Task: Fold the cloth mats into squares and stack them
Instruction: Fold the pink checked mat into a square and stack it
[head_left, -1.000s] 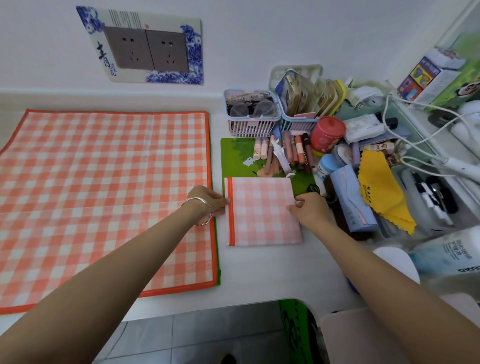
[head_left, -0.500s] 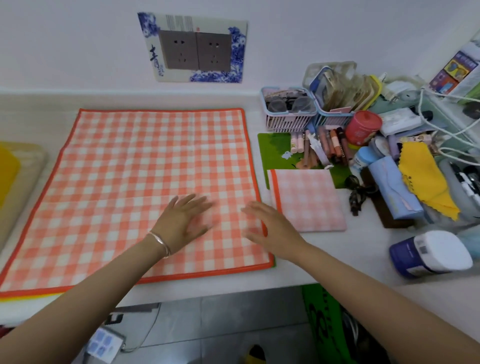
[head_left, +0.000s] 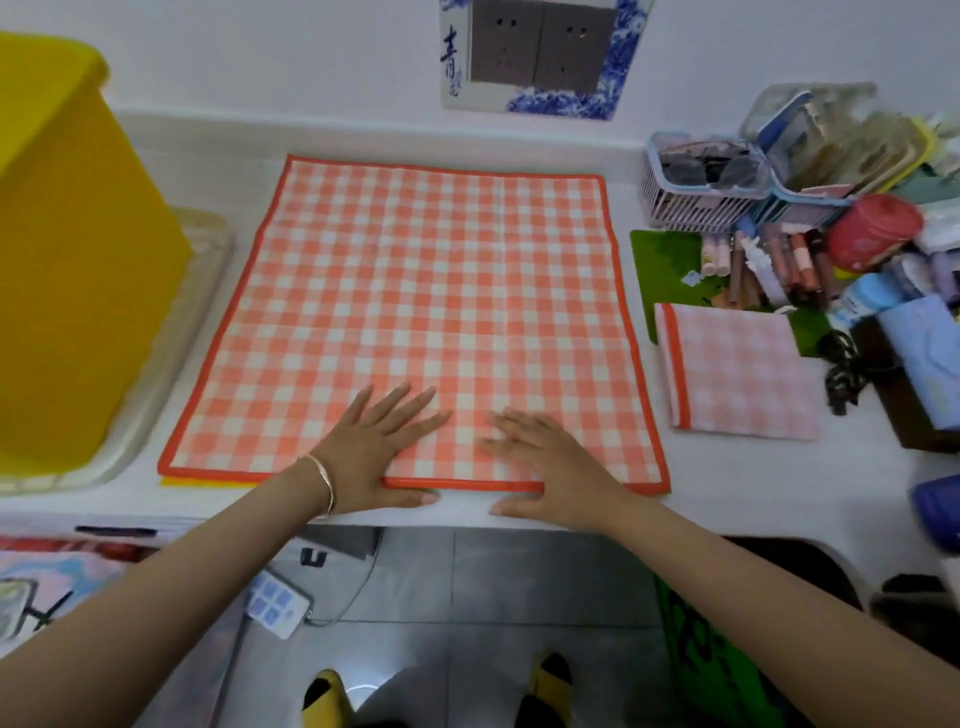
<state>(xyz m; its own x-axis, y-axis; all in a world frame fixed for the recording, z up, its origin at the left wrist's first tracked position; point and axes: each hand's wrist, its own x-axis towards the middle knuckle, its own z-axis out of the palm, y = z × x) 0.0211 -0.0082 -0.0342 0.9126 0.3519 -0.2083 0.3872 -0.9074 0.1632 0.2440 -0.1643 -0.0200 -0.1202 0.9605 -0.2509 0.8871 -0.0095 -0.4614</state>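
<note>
Prep for the fold, just pressing left hand (head_left: 379, 447) and right hand (head_left: 545, 457) flat, fingers (head_left: 392, 408) straight and gripping nothing, on near hem of open checked mat (head_left: 431, 291) stretching away across tabletop (head_left: 779, 480), folded mat (head_left: 737, 374) lying just off right.

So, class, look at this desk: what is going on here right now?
A person is folding checked cloth mats. The left hand and right hand lie flat, fingers spread, on the near edge of a large orange checked mat, which is spread open on the counter and not yet folded. One folded mat already lies to its right, partly on a green pad.
</note>
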